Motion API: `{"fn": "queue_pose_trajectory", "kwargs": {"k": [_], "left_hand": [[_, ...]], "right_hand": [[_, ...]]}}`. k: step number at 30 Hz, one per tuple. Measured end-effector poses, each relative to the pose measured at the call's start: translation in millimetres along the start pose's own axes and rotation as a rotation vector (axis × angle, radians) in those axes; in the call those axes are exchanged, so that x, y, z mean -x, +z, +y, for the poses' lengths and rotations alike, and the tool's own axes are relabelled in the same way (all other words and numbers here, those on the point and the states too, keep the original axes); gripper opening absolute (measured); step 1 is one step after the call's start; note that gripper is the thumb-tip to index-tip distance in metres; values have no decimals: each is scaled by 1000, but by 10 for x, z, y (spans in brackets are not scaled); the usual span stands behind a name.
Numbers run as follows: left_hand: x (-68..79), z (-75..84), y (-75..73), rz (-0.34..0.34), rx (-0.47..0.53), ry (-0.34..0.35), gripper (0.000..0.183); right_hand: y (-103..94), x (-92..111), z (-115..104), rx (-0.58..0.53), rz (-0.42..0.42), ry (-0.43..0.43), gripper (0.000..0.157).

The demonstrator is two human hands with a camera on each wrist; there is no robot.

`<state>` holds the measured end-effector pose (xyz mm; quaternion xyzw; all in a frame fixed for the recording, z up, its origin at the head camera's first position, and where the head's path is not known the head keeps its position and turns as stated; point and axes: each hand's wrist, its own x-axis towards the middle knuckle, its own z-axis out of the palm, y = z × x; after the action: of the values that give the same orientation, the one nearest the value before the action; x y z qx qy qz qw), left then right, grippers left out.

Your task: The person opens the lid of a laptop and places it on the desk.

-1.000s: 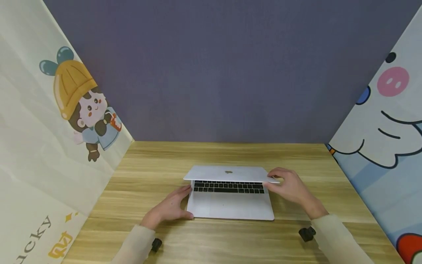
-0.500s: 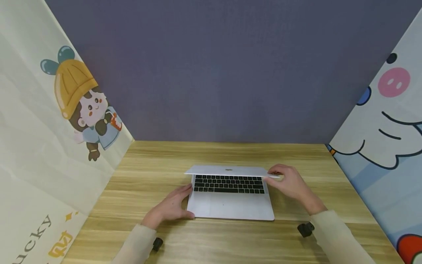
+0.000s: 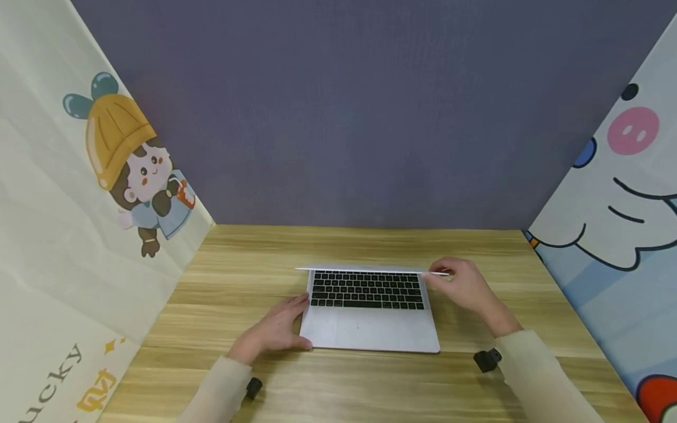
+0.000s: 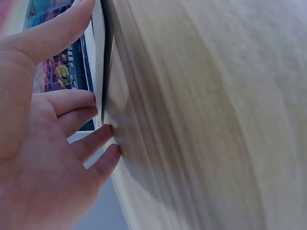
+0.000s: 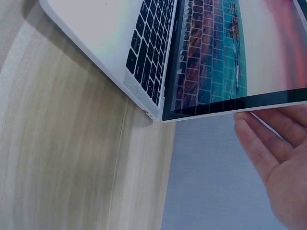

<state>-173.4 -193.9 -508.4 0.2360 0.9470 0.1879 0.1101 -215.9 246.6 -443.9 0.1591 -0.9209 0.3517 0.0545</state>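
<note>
A silver laptop lies on a wooden table, its lid raised partway and seen edge-on in the head view. My right hand holds the lid's right corner, fingers behind the lit screen. My left hand rests on the table against the laptop's left front edge, fingers straight, thumb on the palm rest. The black keyboard shows fully.
A purple wall backs the table. Cartoon-printed panels stand at the left and the right. Wrist cameras sit on both beige sleeves.
The right hand has lifted the lid higher; more of the keyboard shows and the lid top is now edge-on. The left hand has stayed in place.
</note>
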Motion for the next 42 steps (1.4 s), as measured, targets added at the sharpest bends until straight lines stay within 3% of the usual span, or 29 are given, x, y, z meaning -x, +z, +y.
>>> {"fn": "queue_pose_trajectory", "kwargs": {"k": [12,21,42], "left_hand": [[-6,-17,-24,-9,36,3,105],[-32,-51,9,37,62,6,102],[-26,-31,12,12,26,-18,102]], "right_hand": [[9,-46,-4,-10,20,-7,36],[-6,-52,-11,-30,24,37,40],[13,-140,17,-82,61,88,45]]}}
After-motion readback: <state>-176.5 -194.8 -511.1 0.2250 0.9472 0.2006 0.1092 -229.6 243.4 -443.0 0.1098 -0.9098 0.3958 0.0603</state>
